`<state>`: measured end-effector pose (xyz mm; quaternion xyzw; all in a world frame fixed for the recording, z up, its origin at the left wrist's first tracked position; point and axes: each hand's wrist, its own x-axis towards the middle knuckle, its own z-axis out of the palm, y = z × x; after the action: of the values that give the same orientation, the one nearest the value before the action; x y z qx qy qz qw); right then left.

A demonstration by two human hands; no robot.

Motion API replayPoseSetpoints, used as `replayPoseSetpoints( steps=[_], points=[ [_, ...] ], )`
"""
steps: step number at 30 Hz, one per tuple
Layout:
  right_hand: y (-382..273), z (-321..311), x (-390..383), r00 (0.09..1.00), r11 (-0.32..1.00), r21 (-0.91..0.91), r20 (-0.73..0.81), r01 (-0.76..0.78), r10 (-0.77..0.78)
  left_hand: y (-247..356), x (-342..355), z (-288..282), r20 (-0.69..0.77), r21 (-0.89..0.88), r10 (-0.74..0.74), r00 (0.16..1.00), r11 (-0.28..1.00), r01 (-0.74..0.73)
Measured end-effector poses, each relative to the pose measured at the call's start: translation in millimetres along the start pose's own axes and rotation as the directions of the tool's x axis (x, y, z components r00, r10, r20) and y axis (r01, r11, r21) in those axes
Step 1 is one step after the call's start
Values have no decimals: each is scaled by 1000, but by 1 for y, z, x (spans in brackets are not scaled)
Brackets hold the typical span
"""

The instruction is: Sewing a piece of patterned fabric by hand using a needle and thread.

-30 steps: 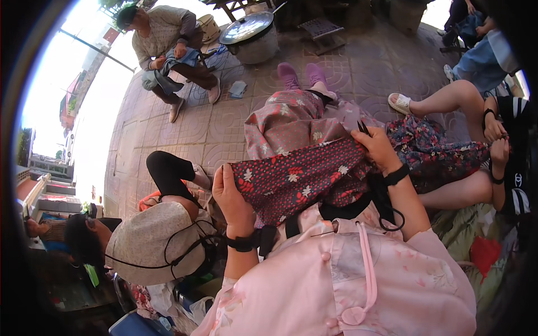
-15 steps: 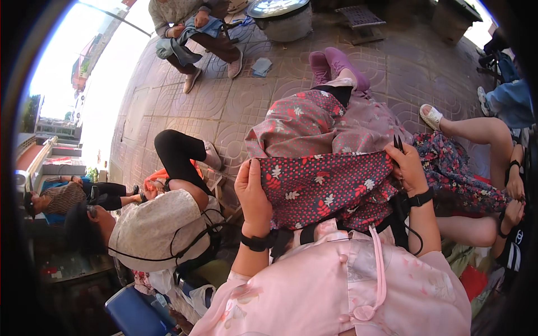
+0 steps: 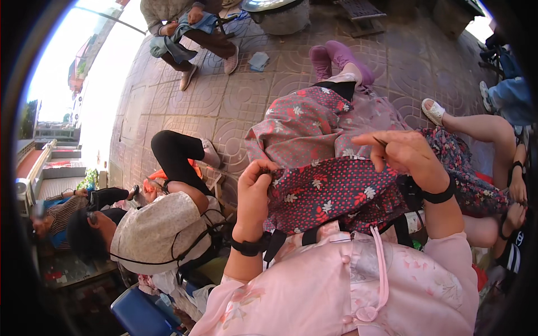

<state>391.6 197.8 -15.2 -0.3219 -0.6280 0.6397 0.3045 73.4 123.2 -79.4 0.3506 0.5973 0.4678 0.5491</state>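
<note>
Over my lap lies a dark dotted cloth [image 3: 330, 193] printed with red and white leaves. My left hand [image 3: 252, 196] pinches its left edge between thumb and curled fingers. Above the cloth's right part is my right hand [image 3: 412, 159], its index finger pointing left. A slim dark pointed tool, which looks like thread snips [image 3: 380, 141], sticks out between its fingers; the rest is hidden in the hand. Paler dotted cloth [image 3: 300, 131] with the same leaf print covers my legs beyond.
Close on my left sits a person in a pale patterned top [image 3: 154, 229]. To the right, another person's bare leg [image 3: 476, 126] reaches in. Across the paving, a seated person holds blue cloth [image 3: 196, 25] near a large metal pot [image 3: 283, 19]. A blue box [image 3: 137, 313] stands at lower left.
My right hand has let go of the cloth's right side, lifted and swung left over it. The left hand's fingers have curled tighter at the edge. The cloth has slackened on the right.
</note>
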Motion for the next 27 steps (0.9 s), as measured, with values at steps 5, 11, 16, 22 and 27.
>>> replayPoseSetpoints(
  steps=[5,11,16,22,27],
  points=[
    [70,30,14,945,975,-78,241,-209,221,12,3,19,91,-39,-18,996,999,22],
    [85,31,21,954,959,49,126,-279,272,25,6,17,397,364,10,918,916,-167],
    [92,31,18,946,940,111,59,-322,318,34,4,35,428,661,33,903,670,-338],
    [81,29,11,933,922,153,-10,-355,361,28,4,41,400,611,103,911,710,-349],
    [60,32,4,993,999,34,-111,-30,33,27,-1,39,236,275,-26,971,961,-41]
  ],
)
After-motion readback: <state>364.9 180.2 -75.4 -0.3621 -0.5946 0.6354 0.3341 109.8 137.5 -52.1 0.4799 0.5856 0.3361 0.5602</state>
